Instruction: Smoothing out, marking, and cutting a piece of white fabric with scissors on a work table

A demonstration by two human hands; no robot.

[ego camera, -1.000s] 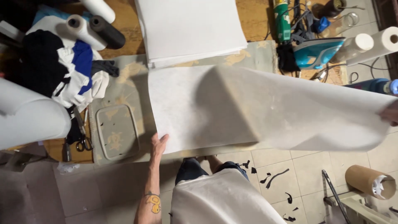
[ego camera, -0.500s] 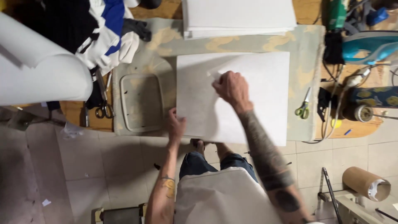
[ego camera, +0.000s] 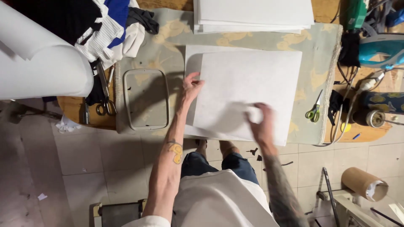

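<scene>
The person is leaning over a padded work table with both hands on a folded white sheet that is lying flat near the middle of the table. The left hand is resting on the sheet's left edge, fingers spread and loosely curled, pressing down rather than gripping anything. The right hand is sitting on the near part of the sheet, close to its near edge; it is blurred, so whether it is pinching the material or only pressing it is hard to tell, though the fingers seem partly curled.

Under the top layer, a second layer of the same sheet is showing along the left and far edges. A stack of white sheets is lying at the far edge of the table, just beyond the folded sheet. A rounded rectangular frame is lying to the left of the left hand. Green-handled scissors are lying to the right of the sheet, well apart from the right hand. Metal scissors are resting further left, near a large white roll. A teal iron is standing at the far right.
</scene>
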